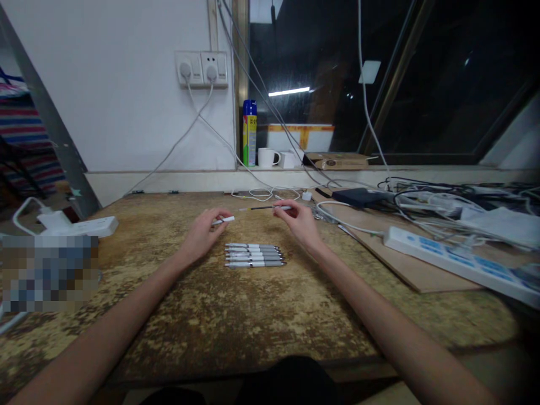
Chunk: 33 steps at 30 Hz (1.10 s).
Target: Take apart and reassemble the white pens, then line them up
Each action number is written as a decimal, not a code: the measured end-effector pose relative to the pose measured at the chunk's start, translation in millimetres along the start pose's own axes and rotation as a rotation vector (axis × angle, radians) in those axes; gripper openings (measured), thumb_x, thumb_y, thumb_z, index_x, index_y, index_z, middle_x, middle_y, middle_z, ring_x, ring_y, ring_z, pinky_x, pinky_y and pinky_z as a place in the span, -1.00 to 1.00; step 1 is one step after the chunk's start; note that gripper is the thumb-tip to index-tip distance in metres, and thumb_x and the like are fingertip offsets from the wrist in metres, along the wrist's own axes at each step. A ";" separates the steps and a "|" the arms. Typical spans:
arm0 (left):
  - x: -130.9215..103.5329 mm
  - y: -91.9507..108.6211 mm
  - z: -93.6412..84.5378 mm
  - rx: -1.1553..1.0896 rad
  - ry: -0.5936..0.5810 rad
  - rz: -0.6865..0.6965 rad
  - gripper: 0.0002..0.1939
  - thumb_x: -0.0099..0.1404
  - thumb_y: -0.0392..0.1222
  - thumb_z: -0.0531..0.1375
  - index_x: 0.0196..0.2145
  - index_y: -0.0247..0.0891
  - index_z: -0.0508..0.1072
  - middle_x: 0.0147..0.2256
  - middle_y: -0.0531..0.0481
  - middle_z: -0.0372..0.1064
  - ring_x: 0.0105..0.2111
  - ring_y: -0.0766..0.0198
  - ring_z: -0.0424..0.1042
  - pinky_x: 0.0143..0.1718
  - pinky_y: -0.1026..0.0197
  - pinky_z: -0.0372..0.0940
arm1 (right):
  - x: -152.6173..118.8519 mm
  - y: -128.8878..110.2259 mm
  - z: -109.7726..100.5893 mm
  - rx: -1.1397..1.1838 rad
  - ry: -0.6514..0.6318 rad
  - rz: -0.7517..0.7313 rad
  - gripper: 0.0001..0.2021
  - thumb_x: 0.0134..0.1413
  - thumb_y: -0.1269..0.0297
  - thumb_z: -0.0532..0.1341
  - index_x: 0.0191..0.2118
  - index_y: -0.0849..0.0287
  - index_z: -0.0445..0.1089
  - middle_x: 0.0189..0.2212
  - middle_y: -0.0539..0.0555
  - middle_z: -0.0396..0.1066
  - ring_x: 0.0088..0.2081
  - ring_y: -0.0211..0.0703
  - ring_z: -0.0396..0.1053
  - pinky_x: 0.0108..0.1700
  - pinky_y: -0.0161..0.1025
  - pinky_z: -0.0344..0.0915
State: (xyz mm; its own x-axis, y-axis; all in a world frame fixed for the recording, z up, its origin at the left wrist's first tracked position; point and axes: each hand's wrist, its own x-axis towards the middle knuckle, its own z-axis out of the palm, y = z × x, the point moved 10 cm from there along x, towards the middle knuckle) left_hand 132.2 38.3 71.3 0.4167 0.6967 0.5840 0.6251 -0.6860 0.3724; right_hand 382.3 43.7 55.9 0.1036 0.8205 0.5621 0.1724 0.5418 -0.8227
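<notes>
Left hand (202, 234) pinches a pale pen piece (223, 220); right hand (301, 222) grips a pen section (286, 208), dark refill (261, 208) jutting leftward. Pens (255, 256) (neatly parallel) lie on the worn table (253, 315)

The counter (270, 320) is rough, worn wood. Pens (254, 259) and the power strip (447, 259) toward its right edge are smooth plastic.

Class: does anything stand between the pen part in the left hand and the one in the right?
Nothing visible blocks the gap; only the refill from the right hand extends into it. The pens lie nearer the camera.
</notes>
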 end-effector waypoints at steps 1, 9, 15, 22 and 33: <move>-0.1 0.0 -0.3 -0.004 0.003 -0.004 -0.75 0.41 -0.14 0.11 -0.02 -0.20 0.48 -0.04 -0.08 0.49 -0.03 0.09 0.43 0.06 0.04 0.30 | 0.2 0.1 -0.2 0.008 0.000 -0.002 -0.67 0.05 0.04 0.35 -0.17 0.19 0.54 -0.31 0.12 0.58 -0.26 -0.04 0.54 -0.13 -0.15 0.42; -1.8 0.3 0.5 -0.077 0.002 -0.049 -0.72 0.41 -0.11 0.12 0.01 -0.17 0.49 -0.05 -0.08 0.51 -0.05 0.10 0.47 0.00 0.07 0.34 | -1.8 22.1 -0.5 0.136 0.027 0.174 -0.63 0.02 -0.06 0.33 -0.37 0.21 0.53 -0.36 0.13 0.55 -0.37 -0.14 0.47 -0.20 -0.19 0.40; -0.3 -0.8 1.1 -0.159 -0.007 -0.071 -0.74 0.35 -0.13 0.18 -0.03 -0.16 0.51 -0.07 -0.06 0.54 -0.07 0.12 0.50 0.03 0.07 0.33 | -7.2 29.4 0.6 0.256 0.043 0.292 -0.65 -0.05 -0.03 0.35 -0.45 0.22 0.48 -0.43 0.08 0.48 -0.45 -0.26 0.36 -0.33 -0.30 0.32; 0.1 3.5 -1.1 -0.243 0.005 -0.084 -0.69 0.36 0.02 0.19 -0.07 -0.17 0.56 -0.07 -0.07 0.56 -0.05 0.07 0.51 0.06 0.05 0.33 | -6.6 26.6 -0.1 0.235 0.044 0.286 -0.63 0.00 -0.04 0.30 -0.51 0.22 0.44 -0.54 0.03 0.40 -0.52 -0.29 0.30 -0.40 -0.30 0.22; 0.9 8.4 -2.7 -0.331 -0.013 -0.131 -0.59 0.34 0.13 0.18 -0.03 -0.17 0.58 -0.02 -0.09 0.55 0.00 0.03 0.48 0.13 0.00 0.31 | -8.2 26.4 3.2 0.229 0.020 0.289 -0.59 0.04 -0.06 0.28 -0.54 0.22 0.45 -0.56 0.05 0.41 -0.54 -0.30 0.29 -0.42 -0.31 0.21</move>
State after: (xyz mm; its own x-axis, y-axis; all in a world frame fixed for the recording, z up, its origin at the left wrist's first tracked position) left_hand 136.1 32.6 76.9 0.3567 0.7845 0.5073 0.4266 -0.6198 0.6586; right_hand 382.9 51.9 29.3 0.1352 0.9432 0.3034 -0.0899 0.3166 -0.9443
